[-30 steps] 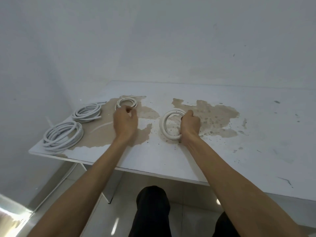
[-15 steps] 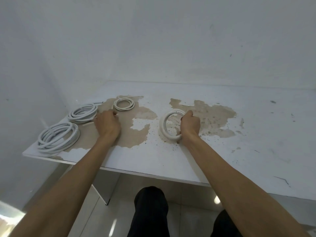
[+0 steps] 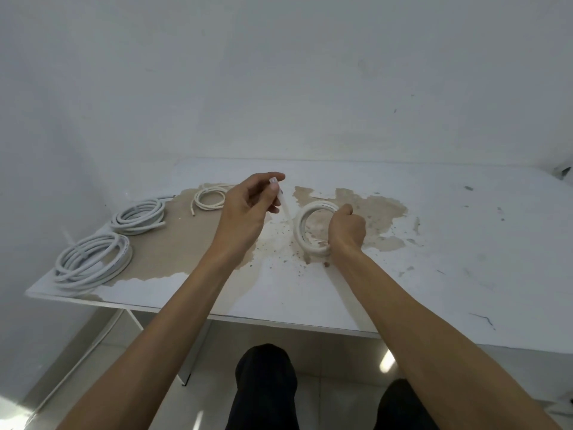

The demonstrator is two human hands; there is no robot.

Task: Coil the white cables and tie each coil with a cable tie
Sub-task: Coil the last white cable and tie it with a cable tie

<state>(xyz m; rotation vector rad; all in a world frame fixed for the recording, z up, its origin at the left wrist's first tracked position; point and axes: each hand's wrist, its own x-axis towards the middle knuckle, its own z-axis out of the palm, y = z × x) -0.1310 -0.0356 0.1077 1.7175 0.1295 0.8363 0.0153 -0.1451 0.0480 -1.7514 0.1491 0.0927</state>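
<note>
My right hand [image 3: 346,228] grips the near right side of a white cable coil [image 3: 305,216] that stands tilted on the table. My left hand [image 3: 248,209] is raised just left of that coil and pinches a thin white cable tie [image 3: 283,203] between thumb and fingers; the tie hangs down toward the coil's left edge. Three more white coils lie flat to the left: a small one [image 3: 208,198] at the back, a medium one [image 3: 138,216], and a large one [image 3: 91,260] near the table's left corner.
The white table [image 3: 449,259] has worn brown patches around the coils and its front edge runs just beyond my knees. A white wall stands close behind and to the left. My dark trouser legs [image 3: 263,386] show below the table edge.
My left hand moved from the table near the medium coil, rose and came right toward the held coil, now pinching a cable tie. The right hand kept its grip on the coil.
</note>
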